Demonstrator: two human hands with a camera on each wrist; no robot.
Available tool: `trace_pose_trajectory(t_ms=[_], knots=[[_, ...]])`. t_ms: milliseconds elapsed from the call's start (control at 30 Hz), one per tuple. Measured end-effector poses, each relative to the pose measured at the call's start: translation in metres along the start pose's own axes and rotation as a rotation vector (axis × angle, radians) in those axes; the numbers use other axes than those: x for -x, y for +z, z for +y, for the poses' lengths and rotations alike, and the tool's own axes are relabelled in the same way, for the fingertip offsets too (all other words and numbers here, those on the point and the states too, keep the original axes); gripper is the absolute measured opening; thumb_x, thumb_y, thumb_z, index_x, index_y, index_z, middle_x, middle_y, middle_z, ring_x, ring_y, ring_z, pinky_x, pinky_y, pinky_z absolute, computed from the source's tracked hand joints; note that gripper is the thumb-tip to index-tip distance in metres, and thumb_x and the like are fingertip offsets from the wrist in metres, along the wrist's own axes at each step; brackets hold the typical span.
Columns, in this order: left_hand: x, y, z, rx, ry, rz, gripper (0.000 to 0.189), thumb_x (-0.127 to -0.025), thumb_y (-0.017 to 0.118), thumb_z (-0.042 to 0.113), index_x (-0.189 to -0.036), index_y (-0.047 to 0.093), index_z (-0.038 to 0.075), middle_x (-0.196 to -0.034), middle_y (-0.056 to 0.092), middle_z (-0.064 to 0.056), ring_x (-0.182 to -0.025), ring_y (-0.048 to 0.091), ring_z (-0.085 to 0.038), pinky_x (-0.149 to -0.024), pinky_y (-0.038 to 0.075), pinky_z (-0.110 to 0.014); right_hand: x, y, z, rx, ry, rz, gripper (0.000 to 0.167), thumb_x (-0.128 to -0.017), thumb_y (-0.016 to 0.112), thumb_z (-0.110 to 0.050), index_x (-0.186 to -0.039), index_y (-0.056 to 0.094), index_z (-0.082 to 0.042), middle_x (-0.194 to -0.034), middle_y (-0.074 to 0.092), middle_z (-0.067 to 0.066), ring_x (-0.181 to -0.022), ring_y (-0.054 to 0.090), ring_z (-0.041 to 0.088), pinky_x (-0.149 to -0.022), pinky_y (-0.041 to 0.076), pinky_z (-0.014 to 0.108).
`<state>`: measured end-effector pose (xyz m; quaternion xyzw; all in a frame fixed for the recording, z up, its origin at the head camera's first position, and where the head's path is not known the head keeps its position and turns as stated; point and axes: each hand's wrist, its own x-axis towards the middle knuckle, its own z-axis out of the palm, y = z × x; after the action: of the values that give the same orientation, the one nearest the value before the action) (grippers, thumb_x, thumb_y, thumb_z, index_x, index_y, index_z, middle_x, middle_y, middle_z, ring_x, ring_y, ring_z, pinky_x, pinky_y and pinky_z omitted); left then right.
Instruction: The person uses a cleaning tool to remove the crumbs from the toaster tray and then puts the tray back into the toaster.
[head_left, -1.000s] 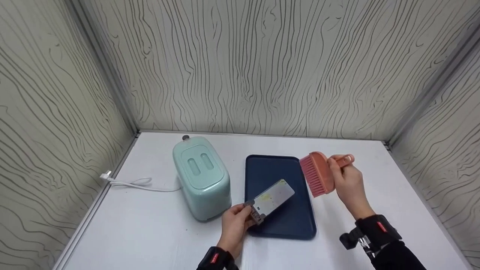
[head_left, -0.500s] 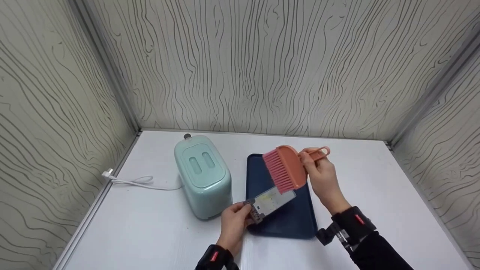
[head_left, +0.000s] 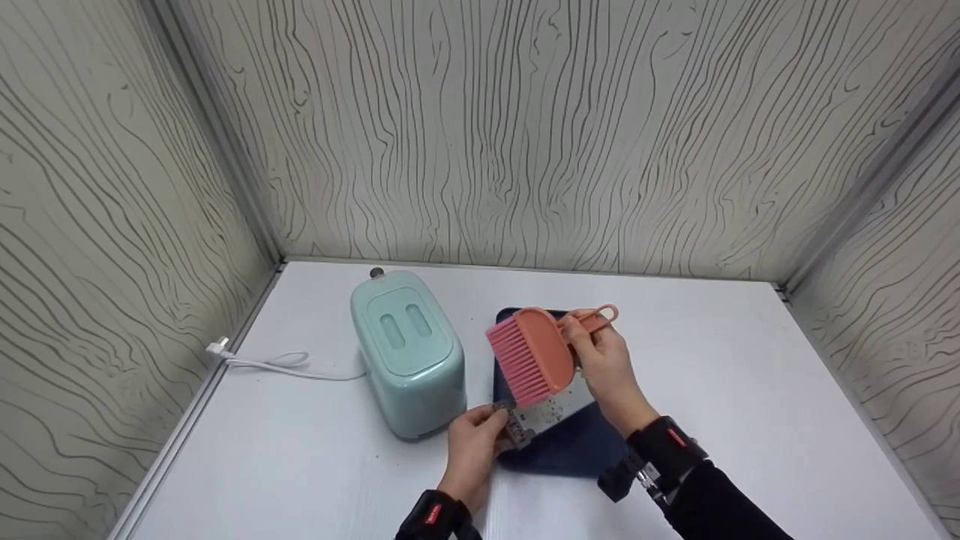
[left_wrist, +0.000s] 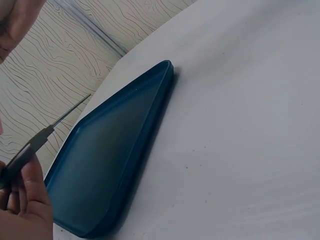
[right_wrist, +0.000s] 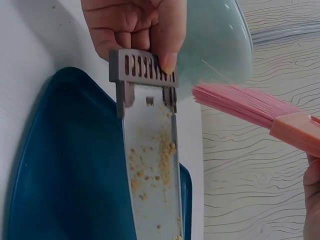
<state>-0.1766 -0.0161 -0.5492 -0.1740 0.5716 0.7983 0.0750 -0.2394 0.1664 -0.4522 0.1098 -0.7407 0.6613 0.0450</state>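
My left hand (head_left: 472, 450) pinches the slotted grey end of a crumb tray (right_wrist: 152, 165), a flat metal plate held above the dark blue tray (head_left: 570, 454). Yellow-brown crumbs (right_wrist: 166, 155) lie scattered along the plate in the right wrist view. By its looped handle my right hand (head_left: 604, 364) grips an orange brush (head_left: 551, 349). The pink bristles (right_wrist: 240, 102) hover close to the slotted end and cover part of the plate in the head view. Seen edge-on in the left wrist view, the plate's end sits between left thumb and fingers.
A mint-green toaster (head_left: 409, 352) with a lid stands just left of my left hand. Its white cord (head_left: 285, 367) runs left to a plug near the table edge. Small dark specks (left_wrist: 195, 157) dot the white table beside the blue tray. Patterned panels rise behind.
The right hand has brought the brush leftward from right of the blue tray to over the crumb tray, its bristles now near the slotted end. The left hand has barely moved.
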Motion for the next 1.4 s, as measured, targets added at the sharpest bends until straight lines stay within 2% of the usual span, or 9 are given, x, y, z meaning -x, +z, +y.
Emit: trace_pose_trajectory(t_ms=[233,367,500,733,900,1000,1133,1400], knots=[[0.002,0.001,-0.001,-0.003,0.018,-0.018,0.026,-0.097,0.066,0.017,-0.113,0.067,-0.003,-0.104,0.067,-0.009,-0.089,0.063,-0.017,-0.075,0.055,-0.031,0.001,0.006,0.009,0.034,0.020,-0.016,0.033,-0.107,0.051,-0.036,-0.120,0.064,-0.009,-0.100,0.068,0.015,-0.080,0.067,0.022,-0.065,0.055,0.029],[0.004,0.002,-0.001,0.025,0.042,-0.040,0.026,-0.096,0.066,0.016,-0.112,0.067,-0.004,-0.102,0.067,-0.009,-0.087,0.064,-0.017,-0.074,0.056,-0.031,0.001,0.006,0.015,0.053,0.020,-0.022,0.034,-0.108,0.051,-0.036,-0.121,0.063,-0.008,-0.101,0.068,0.014,-0.083,0.067,0.022,-0.067,0.056,0.029],[0.004,0.002,-0.001,0.027,0.034,-0.045,0.027,-0.096,0.066,0.016,-0.113,0.066,-0.005,-0.104,0.069,-0.011,-0.088,0.065,-0.017,-0.074,0.056,-0.031,0.001,0.005,0.017,0.069,0.036,-0.012,0.036,-0.108,0.051,-0.037,-0.123,0.062,-0.007,-0.103,0.068,0.013,-0.084,0.068,0.021,-0.068,0.056,0.028],[0.003,0.000,-0.001,0.024,0.022,-0.040,0.027,-0.096,0.065,0.015,-0.115,0.065,-0.005,-0.105,0.069,-0.012,-0.087,0.065,-0.017,-0.074,0.056,-0.031,0.001,-0.001,0.022,0.130,0.039,0.024,0.034,-0.108,0.051,-0.034,-0.124,0.062,-0.007,-0.101,0.068,0.013,-0.075,0.063,0.017,-0.062,0.051,0.027],[0.003,-0.001,-0.001,0.030,0.023,-0.040,0.028,-0.097,0.064,0.013,-0.117,0.065,-0.006,-0.106,0.069,-0.013,-0.089,0.066,-0.018,-0.075,0.058,-0.031,0.000,-0.008,0.026,0.162,0.050,0.072,0.032,-0.108,0.052,-0.034,-0.121,0.063,-0.006,-0.092,0.067,0.015,-0.067,0.058,0.014,-0.057,0.047,0.026],[0.003,-0.002,-0.002,0.038,0.028,-0.035,0.027,-0.096,0.064,0.013,-0.115,0.065,-0.006,-0.107,0.069,-0.015,-0.089,0.067,-0.018,-0.075,0.058,-0.031,-0.002,-0.013,0.028,0.173,0.054,0.100,0.034,-0.108,0.052,-0.033,-0.123,0.063,-0.005,-0.095,0.069,0.014,-0.071,0.063,0.013,-0.060,0.050,0.024],[0.004,-0.003,-0.002,0.041,0.039,-0.034,0.027,-0.096,0.064,0.013,-0.115,0.066,-0.006,-0.107,0.068,-0.014,-0.089,0.066,-0.018,-0.075,0.057,-0.031,-0.003,-0.021,0.032,0.201,0.061,0.123,0.038,-0.108,0.051,-0.035,-0.127,0.061,-0.004,-0.105,0.071,0.014,-0.087,0.070,0.013,-0.072,0.055,0.022],[0.005,-0.005,-0.003,0.049,0.055,-0.044,0.027,-0.098,0.063,0.012,-0.116,0.065,-0.007,-0.104,0.070,-0.014,-0.086,0.067,-0.017,-0.074,0.057,-0.031,-0.006,-0.036,0.039,0.346,0.030,0.181,0.036,-0.108,0.052,-0.032,-0.126,0.062,-0.004,-0.108,0.071,0.016,-0.091,0.068,0.010,-0.075,0.053,0.018]])
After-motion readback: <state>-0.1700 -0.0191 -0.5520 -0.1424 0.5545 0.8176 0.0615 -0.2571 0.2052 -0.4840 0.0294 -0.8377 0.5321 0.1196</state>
